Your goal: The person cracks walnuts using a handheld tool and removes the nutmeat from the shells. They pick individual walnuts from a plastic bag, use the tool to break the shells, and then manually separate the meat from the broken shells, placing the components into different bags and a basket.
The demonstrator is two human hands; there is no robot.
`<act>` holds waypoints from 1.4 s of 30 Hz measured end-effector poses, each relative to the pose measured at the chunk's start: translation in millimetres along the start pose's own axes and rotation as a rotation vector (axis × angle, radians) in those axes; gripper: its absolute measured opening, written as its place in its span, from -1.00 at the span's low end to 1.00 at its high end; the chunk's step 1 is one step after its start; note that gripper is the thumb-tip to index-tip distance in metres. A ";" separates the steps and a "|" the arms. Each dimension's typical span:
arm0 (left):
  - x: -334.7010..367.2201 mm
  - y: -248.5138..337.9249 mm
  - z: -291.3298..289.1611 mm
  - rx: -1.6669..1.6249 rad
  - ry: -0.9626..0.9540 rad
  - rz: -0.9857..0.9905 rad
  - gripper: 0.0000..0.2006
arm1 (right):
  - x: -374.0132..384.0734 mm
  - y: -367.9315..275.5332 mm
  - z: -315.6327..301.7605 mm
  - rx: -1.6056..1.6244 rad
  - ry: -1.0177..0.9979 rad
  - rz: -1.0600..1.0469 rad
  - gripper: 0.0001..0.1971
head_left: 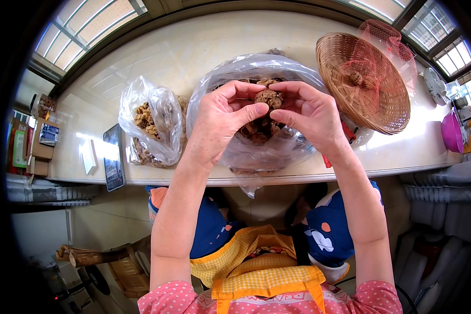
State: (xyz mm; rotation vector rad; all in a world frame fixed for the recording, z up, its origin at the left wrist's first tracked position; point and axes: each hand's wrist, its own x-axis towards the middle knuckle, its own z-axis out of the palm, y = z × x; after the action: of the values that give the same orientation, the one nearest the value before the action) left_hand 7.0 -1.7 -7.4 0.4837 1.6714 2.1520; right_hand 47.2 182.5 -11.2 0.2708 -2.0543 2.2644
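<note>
I see a pale table (167, 44), an open clear bag (261, 157) of brown pieces on it, a wicker basket (336, 65) rightward. Over the bag, left hand (222, 115) and right hand (315, 112) together pinch one rough brown lump (269, 98), probably a walnut.

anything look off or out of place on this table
The phone at the left seems to jut slightly past the front edge of the table, where it might get knocked. The wicker basket looks tilted, with red mesh trailing over its rim.
</note>
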 end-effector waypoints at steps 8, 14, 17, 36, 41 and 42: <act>1.6 -2.8 -5.5 -0.006 0.004 -0.022 -0.69 | 0.2 -6.0 -8.3 -0.161 -0.013 0.020 -0.64; 1.1 0.2 -4.7 -0.104 -0.018 -0.070 -0.70 | -1.1 -7.2 -7.8 -0.021 -0.061 0.025 -0.60; 0.2 1.3 -4.3 -0.137 -0.030 -0.078 -0.70 | -1.0 -6.8 -9.8 0.059 -0.087 0.053 -0.58; 1.1 -0.8 0.1 -0.070 -0.049 -0.099 -0.77 | -3.3 0.3 2.3 -0.187 -0.002 -0.056 -0.65; 0.7 -3.8 2.2 0.043 -0.016 0.006 -0.74 | -3.4 3.1 1.2 -0.239 0.011 -0.096 -0.68; 0.4 -3.9 1.9 0.055 -0.021 0.005 -0.73 | -3.2 3.2 0.8 -0.238 0.011 -0.095 -0.68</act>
State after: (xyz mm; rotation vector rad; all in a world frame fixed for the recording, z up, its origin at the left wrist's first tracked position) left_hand 7.9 1.0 -10.8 0.5244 1.7231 2.1020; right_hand 49.8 181.7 -14.8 0.3313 -2.2263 1.9401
